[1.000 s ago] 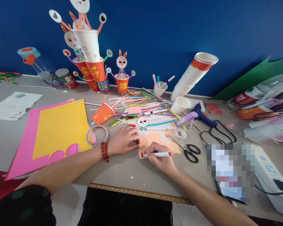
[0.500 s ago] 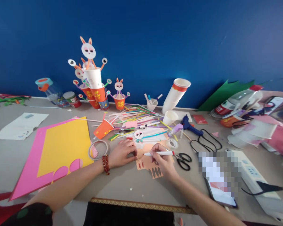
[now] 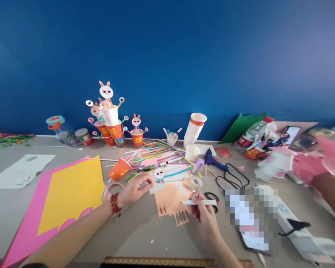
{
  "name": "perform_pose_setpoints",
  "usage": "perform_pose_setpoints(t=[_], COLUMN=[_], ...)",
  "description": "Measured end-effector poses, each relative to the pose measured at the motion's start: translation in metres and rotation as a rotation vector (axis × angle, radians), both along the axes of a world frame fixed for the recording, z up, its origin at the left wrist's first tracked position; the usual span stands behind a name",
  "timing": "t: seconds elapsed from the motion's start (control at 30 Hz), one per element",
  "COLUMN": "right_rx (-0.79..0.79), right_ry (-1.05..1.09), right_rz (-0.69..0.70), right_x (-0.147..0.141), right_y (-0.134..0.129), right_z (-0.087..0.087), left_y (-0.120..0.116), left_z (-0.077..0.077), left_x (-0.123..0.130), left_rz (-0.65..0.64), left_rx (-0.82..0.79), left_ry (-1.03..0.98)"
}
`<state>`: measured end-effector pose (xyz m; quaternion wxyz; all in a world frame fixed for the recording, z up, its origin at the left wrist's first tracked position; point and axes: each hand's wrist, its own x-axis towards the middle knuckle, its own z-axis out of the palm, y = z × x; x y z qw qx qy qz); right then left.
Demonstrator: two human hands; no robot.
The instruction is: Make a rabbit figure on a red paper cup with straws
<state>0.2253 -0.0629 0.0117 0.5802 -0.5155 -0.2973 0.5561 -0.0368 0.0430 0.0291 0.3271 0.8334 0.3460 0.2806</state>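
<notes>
While the right hand [image 3: 202, 216] grips a white marker [image 3: 199, 203], its long axis lies level, left to right: red cap right, tip left over the peach paper [image 3: 170, 199] on the counter [image 3: 145, 234]. Left hand [image 3: 135, 188], fingers curled, pinches that paper's upper left edge, just beside the tape ring [image 3: 108, 188].

White marker [image 3: 199, 202], red cap at right end, held near-level in right hand [image 3: 203, 216], tip pointing left above paper. Peach paper sheet [image 3: 170, 197] flat on counter, dark leaf-shaped marks and small red marks along near edge; left hand [image 3: 135, 188] at its far-left corner.
</notes>
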Motion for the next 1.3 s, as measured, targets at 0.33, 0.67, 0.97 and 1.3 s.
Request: perform_pose_setpoints(t=[0.33, 0.67, 0.97, 1.3], right_rx=[0.037, 0.126, 0.235, 0.276], right_ry=[-0.026, 0.051, 0.067, -0.035], right_rz=[-0.060, 0.039, 0.024, 0.126], right_x=[-0.009, -0.027, -0.050, -0.062], right_y=[0.005, 0.019, 0.024, 0.021], right_z=[-0.011, -0.002, 0.010, 0.014], left_y=[0.010, 0.004, -0.045, -0.045], left_z=[-0.004, -0.005, 0.038, 0.043], left_x=[-0.008, 0.010, 0.016, 0.023], left_rz=[0.191, 0.117, -0.003, -0.052], left_rx=[0.353, 0.340, -0.006, -0.212], left_ry=[0.456, 0.495, 0.146, -0.009])
